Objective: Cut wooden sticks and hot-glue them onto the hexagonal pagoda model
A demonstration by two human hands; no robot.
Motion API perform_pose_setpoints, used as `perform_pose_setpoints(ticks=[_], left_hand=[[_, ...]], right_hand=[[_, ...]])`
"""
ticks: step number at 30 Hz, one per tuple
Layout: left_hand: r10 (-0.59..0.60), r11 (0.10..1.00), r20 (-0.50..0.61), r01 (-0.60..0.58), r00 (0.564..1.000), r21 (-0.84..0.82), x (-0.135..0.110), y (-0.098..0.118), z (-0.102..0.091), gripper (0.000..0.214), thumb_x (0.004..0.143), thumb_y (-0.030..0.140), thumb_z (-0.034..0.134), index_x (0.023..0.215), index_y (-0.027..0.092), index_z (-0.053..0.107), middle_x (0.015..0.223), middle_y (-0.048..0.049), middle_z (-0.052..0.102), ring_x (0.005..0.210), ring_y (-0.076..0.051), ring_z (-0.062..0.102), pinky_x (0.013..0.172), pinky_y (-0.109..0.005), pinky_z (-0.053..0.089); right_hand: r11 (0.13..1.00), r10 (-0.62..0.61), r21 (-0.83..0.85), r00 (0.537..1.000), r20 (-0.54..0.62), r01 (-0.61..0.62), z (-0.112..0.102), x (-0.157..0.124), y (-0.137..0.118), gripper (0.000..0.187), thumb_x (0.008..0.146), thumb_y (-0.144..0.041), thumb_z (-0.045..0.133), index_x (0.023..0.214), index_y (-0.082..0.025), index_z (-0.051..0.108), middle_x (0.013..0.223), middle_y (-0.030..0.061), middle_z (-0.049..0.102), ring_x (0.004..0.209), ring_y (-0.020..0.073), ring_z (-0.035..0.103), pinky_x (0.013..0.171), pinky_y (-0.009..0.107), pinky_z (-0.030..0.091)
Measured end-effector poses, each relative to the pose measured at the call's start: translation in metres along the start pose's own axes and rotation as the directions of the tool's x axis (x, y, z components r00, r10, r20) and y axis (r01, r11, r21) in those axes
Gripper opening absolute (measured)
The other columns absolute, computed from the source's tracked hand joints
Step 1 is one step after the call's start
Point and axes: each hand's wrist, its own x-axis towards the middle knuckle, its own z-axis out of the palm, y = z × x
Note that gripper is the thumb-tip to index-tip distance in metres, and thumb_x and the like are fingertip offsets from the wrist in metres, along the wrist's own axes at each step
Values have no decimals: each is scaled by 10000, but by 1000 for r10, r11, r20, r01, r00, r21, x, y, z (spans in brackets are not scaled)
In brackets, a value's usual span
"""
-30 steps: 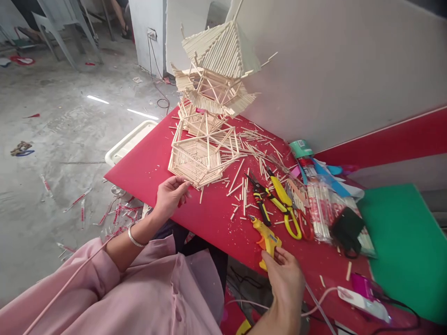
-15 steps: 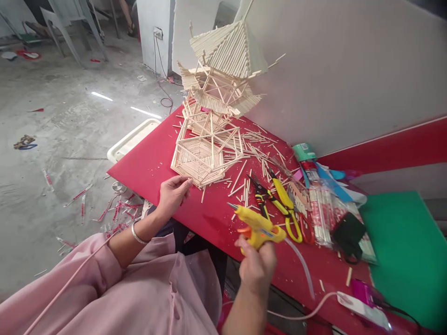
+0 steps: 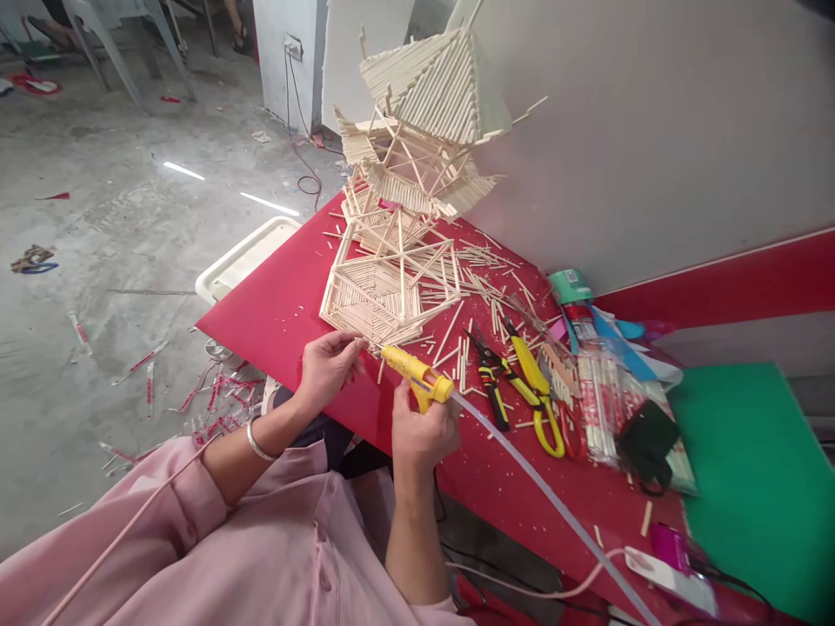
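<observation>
In the head view my right hand [image 3: 423,435] grips a yellow hot glue gun [image 3: 417,374] with a long clear glue stick [image 3: 541,487] trailing from its back. The gun's nozzle points left, right by the fingertips of my left hand [image 3: 328,369]. That hand is closed in a pinch at the table's near edge; what lies between the fingertips is too small to make out. Just beyond it stands a pagoda-like model [image 3: 375,300] of pale thin sticks, with an open frame at its near side and tiered roofs [image 3: 437,87] behind.
Loose sticks [image 3: 483,256] are scattered over the red table [image 3: 261,296]. To the right lie black-and-yellow pliers [image 3: 492,391], yellow-handled scissors [image 3: 548,426], bagged sticks [image 3: 597,400], a green board [image 3: 757,469] and a white power strip [image 3: 669,578]. Wrappers [image 3: 222,404] litter the floor.
My right hand has moved left with the glue gun, bringing its nozzle to my left fingertips. My left hand stays pinched in nearly the same place.
</observation>
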Motion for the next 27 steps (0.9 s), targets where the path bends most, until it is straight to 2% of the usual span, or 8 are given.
perform_pose_setpoints(ticks=[7,13,17,19,21,24,27], left_hand=[[22,997,-39,-19,999,74,4,4,2,158,777,293,695,804,138,677,409,34,582,288,-85,438,301,-185,328],[30,997,-28,-27,999,77,4,3,1,190,767,332,708,792,145,682,408,37,574,294,-80,427,310,-187,320],[-3,999,18,2,1000,33,5,4,-4,249,756,383,727,783,138,692,414,28,569,299,-75,420,314,-187,307],[-64,996,55,67,996,-52,5,7,-9,253,744,381,740,748,133,687,435,21,569,311,-63,413,314,-178,285],[-165,964,117,185,979,-191,4,12,-15,224,720,336,757,718,130,671,520,1,610,345,-39,407,316,-156,254],[-308,854,288,397,907,-336,0,19,-23,175,715,253,743,680,113,645,601,-9,609,375,1,341,321,-121,200],[-378,772,420,531,825,-349,-3,22,-26,181,760,224,690,638,103,633,496,36,455,365,2,252,316,-111,167]], right_hand=[[1000,17,-22,998,64,-16,1,2,-7,290,890,-327,599,1039,-102,706,876,169,710,797,265,719,663,322,567],[999,-26,-35,999,22,27,1,4,-9,240,879,-305,627,1015,-121,702,853,136,712,734,231,713,637,285,548],[1000,-27,-14,999,-20,27,5,1,-5,219,867,-313,630,962,-125,688,812,127,710,704,230,700,627,288,541],[1000,1,6,999,-41,-1,5,0,-2,235,860,-350,624,919,-128,676,769,124,701,679,241,687,612,309,537],[998,30,57,999,-27,-29,1,-1,1,271,854,-399,620,891,-134,662,739,120,691,659,248,674,604,329,534],[986,57,156,998,26,-61,-10,0,4,303,842,-439,632,876,-138,649,732,119,688,647,250,668,600,335,528],[976,80,197,995,68,-92,-21,2,4,296,841,-447,625,860,-152,639,710,104,675,621,243,656,585,332,514]])
